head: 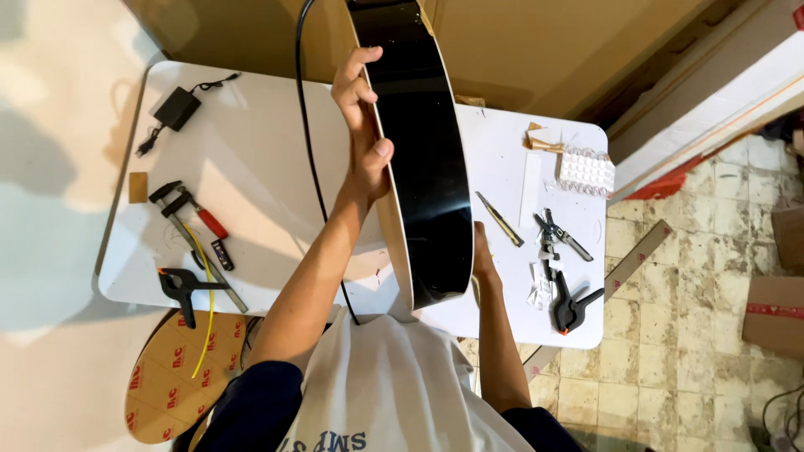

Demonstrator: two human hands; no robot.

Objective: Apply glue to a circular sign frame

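Left hand (364, 125) is gripping the rim of a black round panel (423, 151) standing on edge over the white table (260, 167); right hand (483, 255), mostly hidden, is touching its far side. A tan round disc with red labels (163, 377) is leaning below the table.

The person's left hand (364, 125) grips the edge of a glossy black curved panel (423, 159) stood upright over the white tabletop (260, 167), the right hand (483, 255) steadying its far side.
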